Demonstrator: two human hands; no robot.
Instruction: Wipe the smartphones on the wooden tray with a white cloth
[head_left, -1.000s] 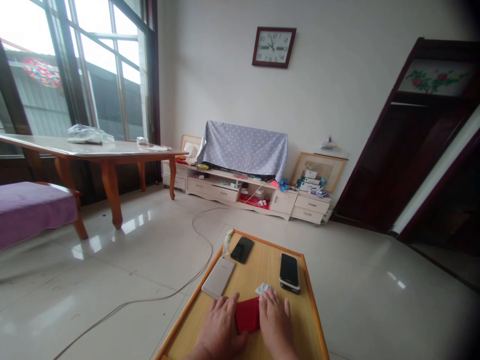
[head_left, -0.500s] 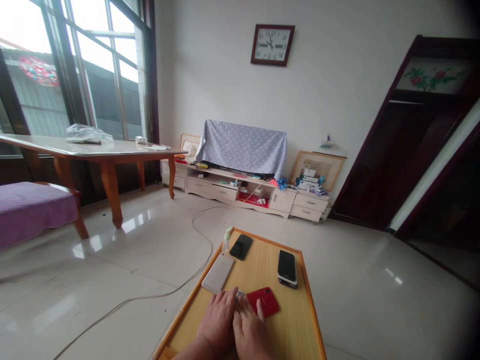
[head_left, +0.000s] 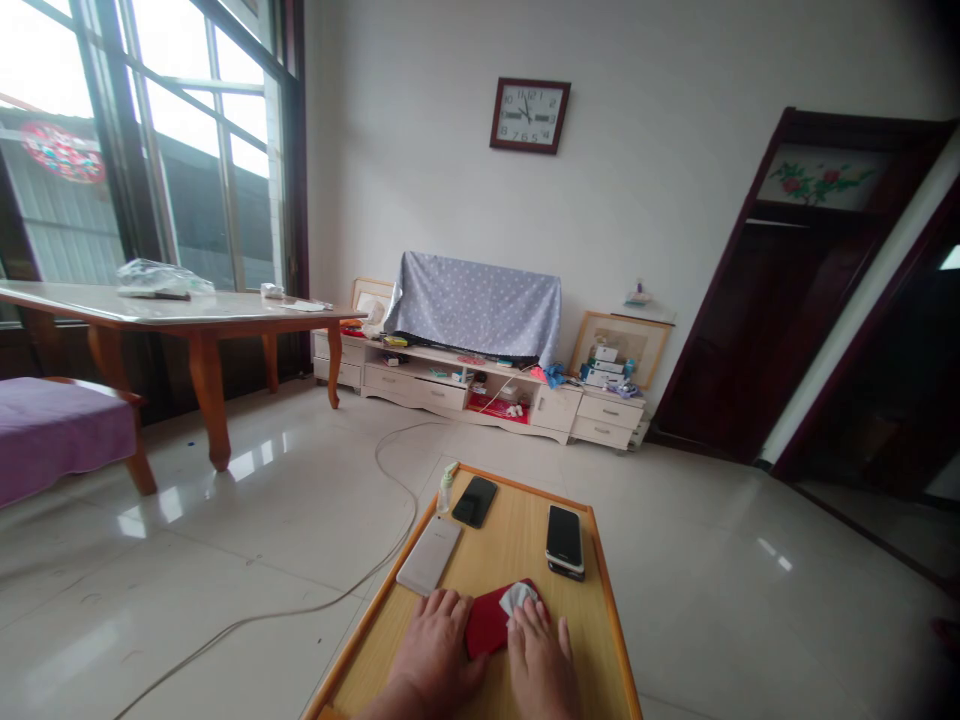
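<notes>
A red phone (head_left: 486, 622) lies on the small wooden table (head_left: 517, 540) near its front. My left hand (head_left: 433, 642) rests flat on the table with its fingers against the phone's left edge. My right hand (head_left: 538, 650) presses a small white wipe (head_left: 517, 597) onto the phone's right part, fingers laid over it. Beyond them lie a white phone (head_left: 429, 553), a black phone (head_left: 475, 500) and another black phone (head_left: 565, 540) stacked on something. A small spray bottle (head_left: 446, 488) stands at the table's far left corner.
A cable (head_left: 315, 600) runs across the tiled floor left of the table. A large wooden table (head_left: 187, 312) and a purple bench (head_left: 60, 430) stand at the left by the window. A low TV cabinet (head_left: 480, 385) lines the far wall; a dark doorway (head_left: 817, 300) is at right.
The red phone has turned back between my hands. My right hand moved from its left side to its right, and the white wipe now shows on the phone.
</notes>
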